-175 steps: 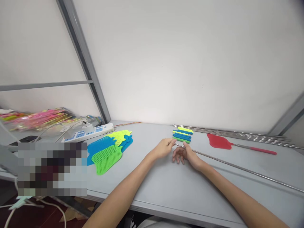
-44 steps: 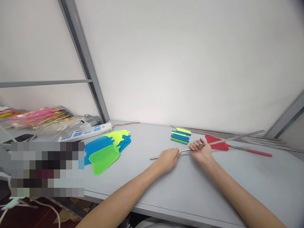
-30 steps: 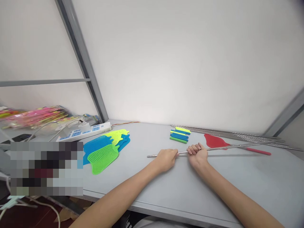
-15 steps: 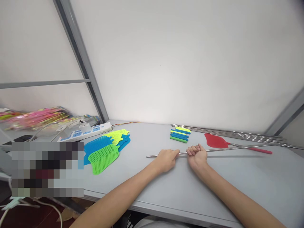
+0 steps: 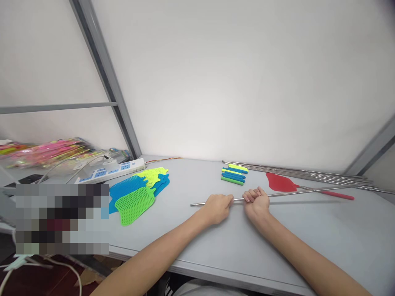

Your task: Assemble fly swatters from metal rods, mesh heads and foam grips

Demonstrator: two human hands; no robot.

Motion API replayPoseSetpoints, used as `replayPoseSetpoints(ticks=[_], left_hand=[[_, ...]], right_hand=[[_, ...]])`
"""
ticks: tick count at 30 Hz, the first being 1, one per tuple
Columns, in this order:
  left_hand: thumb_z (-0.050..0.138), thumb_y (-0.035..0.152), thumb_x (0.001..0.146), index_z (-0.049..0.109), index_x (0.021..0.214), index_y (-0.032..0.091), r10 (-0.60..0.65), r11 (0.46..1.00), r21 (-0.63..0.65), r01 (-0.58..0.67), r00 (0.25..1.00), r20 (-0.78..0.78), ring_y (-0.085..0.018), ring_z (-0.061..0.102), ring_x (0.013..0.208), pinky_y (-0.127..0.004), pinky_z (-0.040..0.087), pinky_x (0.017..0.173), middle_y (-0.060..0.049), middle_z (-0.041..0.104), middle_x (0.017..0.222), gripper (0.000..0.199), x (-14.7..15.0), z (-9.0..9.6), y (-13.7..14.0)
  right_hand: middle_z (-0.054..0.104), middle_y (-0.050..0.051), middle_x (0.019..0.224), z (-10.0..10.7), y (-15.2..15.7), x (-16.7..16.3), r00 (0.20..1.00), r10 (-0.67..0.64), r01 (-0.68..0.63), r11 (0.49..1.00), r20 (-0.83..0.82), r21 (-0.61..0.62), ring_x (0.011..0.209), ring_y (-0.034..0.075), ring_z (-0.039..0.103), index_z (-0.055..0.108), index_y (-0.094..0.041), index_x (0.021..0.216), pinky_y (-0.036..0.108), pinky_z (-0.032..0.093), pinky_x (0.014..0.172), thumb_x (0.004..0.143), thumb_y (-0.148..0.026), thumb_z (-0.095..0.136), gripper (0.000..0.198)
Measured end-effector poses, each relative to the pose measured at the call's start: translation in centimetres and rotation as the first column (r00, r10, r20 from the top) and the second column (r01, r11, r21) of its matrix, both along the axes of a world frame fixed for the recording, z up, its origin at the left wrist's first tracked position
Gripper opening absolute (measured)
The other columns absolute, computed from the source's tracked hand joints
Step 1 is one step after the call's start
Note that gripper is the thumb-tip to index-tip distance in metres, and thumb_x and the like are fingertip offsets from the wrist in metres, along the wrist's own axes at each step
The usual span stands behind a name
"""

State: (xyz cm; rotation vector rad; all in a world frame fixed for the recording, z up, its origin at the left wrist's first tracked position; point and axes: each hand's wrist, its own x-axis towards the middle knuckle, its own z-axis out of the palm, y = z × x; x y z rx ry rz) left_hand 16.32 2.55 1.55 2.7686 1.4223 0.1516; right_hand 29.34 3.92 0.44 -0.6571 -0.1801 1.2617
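Observation:
My left hand (image 5: 217, 207) is closed around a thin metal telescopic rod (image 5: 296, 192) near its left end. Palm up, my right hand (image 5: 256, 202) grips the same rod a little farther right, fingers curled over it. The rod stretches on to the right, above the table, passing in front of a red fly swatter (image 5: 280, 183) with a red handle. Behind my hands lies a small stack of blue, green and yellow handle tubes (image 5: 233, 175). Left of them are loose fly swatter heads: green (image 5: 135, 205), blue (image 5: 126, 189) and yellow (image 5: 156, 176).
More metal rods (image 5: 308, 174) lie along the wall at the back right. A white power strip (image 5: 112, 171) sits at the left, beside plastic-wrapped colourful items (image 5: 55, 154). Grey metal posts (image 5: 105, 74) frame the grey table (image 5: 191, 238). A pixelated patch hides part of the lower left.
Both hands keep nearly the same place and grip on the rod. The rod's far right end sits very slightly higher.

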Motion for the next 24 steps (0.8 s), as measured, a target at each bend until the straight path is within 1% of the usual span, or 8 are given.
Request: replayPoseSetpoints(ticks=[5,11,19,24], left_hand=[[0.016,0.028,0.083,0.046,0.078,0.02,-0.034,0.998,0.049,0.033,0.999,0.017,-0.015,0.052,0.058,-0.024,0.029,0.047,-0.003,0.057,0.066,0.031,-0.1,-0.8,0.4],[0.014,0.029,0.083,0.046,0.077,0.021,-0.04,0.997,0.07,0.038,0.999,0.033,-0.015,0.052,0.058,-0.024,0.028,0.046,-0.002,0.057,0.066,0.033,-0.2,-1.2,0.6],[0.014,0.03,0.084,0.047,0.081,0.02,-0.013,1.0,0.005,0.012,0.999,0.038,-0.017,0.053,0.064,-0.026,0.032,0.051,-0.004,0.057,0.071,0.035,0.1,-0.9,0.3],[0.014,0.03,0.084,0.047,0.08,0.02,-0.002,1.0,-0.014,0.003,1.0,0.027,-0.016,0.053,0.065,-0.026,0.034,0.053,-0.004,0.057,0.072,0.036,0.3,-0.6,-0.1]], right_hand=[[0.013,-0.008,0.036,0.2,-0.1,-0.1,0.998,-0.016,0.014,0.999,-0.056,-0.032,0.029,0.005,0.016,0.015,-0.018,0.051,0.02,0.016,0.031,0.077,-0.022,0.029,0.029],[0.014,-0.008,0.036,-0.2,0.0,-0.1,0.992,-0.006,0.007,1.0,-0.125,0.011,0.03,0.005,0.015,0.017,-0.018,0.051,0.02,0.015,0.031,0.075,-0.022,0.033,0.029],[0.013,-0.008,0.036,-0.5,0.0,-0.3,0.993,-0.003,0.006,1.0,-0.12,0.02,0.03,0.006,0.014,0.017,-0.018,0.051,0.02,0.015,0.031,0.075,-0.023,0.033,0.03],[0.013,-0.008,0.036,-0.3,-0.3,-0.6,0.992,0.01,-0.01,1.0,-0.123,0.001,0.03,0.006,0.014,0.016,-0.018,0.051,0.02,0.015,0.03,0.075,-0.022,0.033,0.029]])
